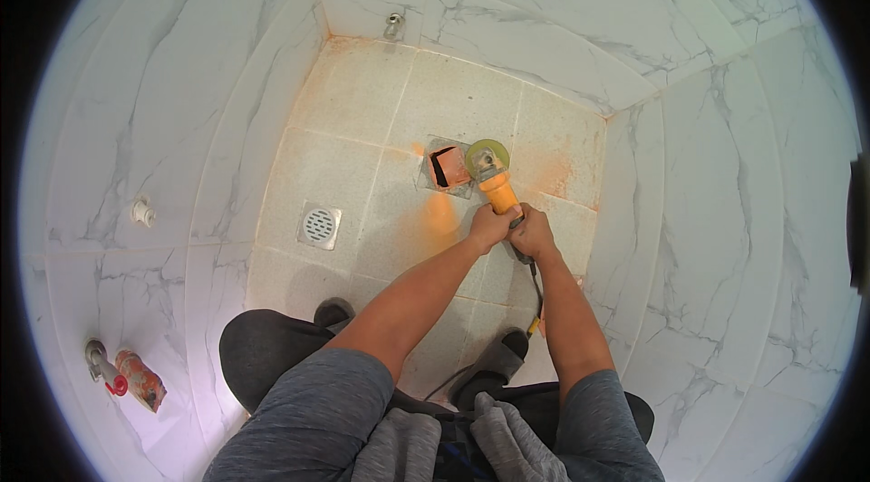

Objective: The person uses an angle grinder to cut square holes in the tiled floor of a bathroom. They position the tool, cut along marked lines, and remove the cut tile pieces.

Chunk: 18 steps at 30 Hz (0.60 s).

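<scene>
While a round floor drain (319, 225) sits at nine o'clock, the left hand (490, 226) and right hand (533, 235) have fingers wrapped around an orange angle grinder (494, 181), its disc at twelve o'clock beside a square floor opening (449, 166).

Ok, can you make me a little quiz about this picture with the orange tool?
1. True or false: both hands hold the grinder.
2. What lies left of the square hole in the floor? A) bucket B) round drain C) sponge
3. Fill in: the cord trails from the grinder toward the person's ____.

Key: 1 true, the left hand and right hand both grip it. 2 B, the drain. 3 feet, the cord runs down to them.
</scene>
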Motion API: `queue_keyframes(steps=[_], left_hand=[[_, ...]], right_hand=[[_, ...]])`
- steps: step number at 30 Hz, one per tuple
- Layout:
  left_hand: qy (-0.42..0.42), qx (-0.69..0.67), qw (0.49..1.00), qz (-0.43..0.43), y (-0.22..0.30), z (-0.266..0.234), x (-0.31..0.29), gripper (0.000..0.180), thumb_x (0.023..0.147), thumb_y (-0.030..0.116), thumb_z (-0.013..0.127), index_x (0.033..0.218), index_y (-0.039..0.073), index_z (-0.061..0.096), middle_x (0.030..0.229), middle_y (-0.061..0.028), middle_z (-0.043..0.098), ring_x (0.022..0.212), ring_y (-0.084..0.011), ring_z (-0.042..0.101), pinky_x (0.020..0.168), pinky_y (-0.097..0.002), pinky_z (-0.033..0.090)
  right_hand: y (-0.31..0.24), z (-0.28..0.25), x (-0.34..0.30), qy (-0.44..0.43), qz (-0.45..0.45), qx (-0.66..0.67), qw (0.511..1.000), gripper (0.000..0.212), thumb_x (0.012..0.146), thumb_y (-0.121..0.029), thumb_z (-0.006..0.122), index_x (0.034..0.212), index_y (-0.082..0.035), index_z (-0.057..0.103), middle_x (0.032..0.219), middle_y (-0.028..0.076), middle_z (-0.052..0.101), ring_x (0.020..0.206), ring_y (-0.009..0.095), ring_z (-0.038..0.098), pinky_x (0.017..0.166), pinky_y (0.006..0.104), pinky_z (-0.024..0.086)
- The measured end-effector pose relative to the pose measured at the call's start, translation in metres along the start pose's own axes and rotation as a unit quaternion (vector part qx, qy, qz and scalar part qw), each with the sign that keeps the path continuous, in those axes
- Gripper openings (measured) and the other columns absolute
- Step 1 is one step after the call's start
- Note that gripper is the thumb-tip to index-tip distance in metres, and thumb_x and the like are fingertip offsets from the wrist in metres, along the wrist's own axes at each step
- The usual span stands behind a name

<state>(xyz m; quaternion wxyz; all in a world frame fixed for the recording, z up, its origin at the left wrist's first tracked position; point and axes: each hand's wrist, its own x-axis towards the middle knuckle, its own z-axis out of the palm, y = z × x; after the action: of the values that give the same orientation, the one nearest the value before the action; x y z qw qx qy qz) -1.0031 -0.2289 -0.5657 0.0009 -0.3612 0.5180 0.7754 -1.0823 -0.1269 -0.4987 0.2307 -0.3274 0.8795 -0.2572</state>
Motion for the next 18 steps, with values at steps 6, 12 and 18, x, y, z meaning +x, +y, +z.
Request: queue_keyframes(steps=[6, 12, 18], left_hand=[[-0.004, 0.003, 1.0, 0.002, 0.0072, -0.0022, -0.0064, 0.045, 0.095, 0.031, 0.071, 0.118, -0.007, 0.066, 0.109, -0.0149, 0.071, 0.093, -0.0199, 0.069, 0.077, -0.0346, 0.055], [-0.002, 0.007, 1.0, -0.004, 0.0109, -0.0044, -0.0093, 0.045, 0.095, 0.031, 0.071, 0.118, -0.007, 0.066, 0.11, -0.016, 0.071, 0.094, -0.0205, 0.069, 0.077, -0.0345, 0.056], [-0.005, 0.019, 1.0, -0.004, 0.009, -0.0053, -0.0064, 0.045, 0.095, 0.031, 0.071, 0.118, -0.007, 0.066, 0.111, -0.016, 0.071, 0.093, -0.0206, 0.07, 0.076, -0.0346, 0.056]], right_hand=[[-0.0024, 0.0019, -0.0007, 0.004, 0.018, -0.017, 1.0, 0.04, 0.072, -0.02, 0.074, 0.102, 0.005, 0.066, 0.085, 0.029, 0.07, 0.084, 0.044, 0.071, 0.073, 0.0446, 0.055], [-0.0001, 0.005, -0.0005, 0.005, 0.013, -0.006, 1.0, 0.041, 0.071, -0.024, 0.078, 0.098, 0.004, 0.065, 0.084, 0.03, 0.069, 0.084, 0.047, 0.069, 0.073, 0.0467, 0.055], [-0.0011, 0.0057, 0.0002, 0.007, 0.014, -0.011, 1.0, 0.041, 0.071, -0.024, 0.078, 0.097, 0.005, 0.065, 0.084, 0.031, 0.069, 0.084, 0.047, 0.069, 0.073, 0.0464, 0.055]])
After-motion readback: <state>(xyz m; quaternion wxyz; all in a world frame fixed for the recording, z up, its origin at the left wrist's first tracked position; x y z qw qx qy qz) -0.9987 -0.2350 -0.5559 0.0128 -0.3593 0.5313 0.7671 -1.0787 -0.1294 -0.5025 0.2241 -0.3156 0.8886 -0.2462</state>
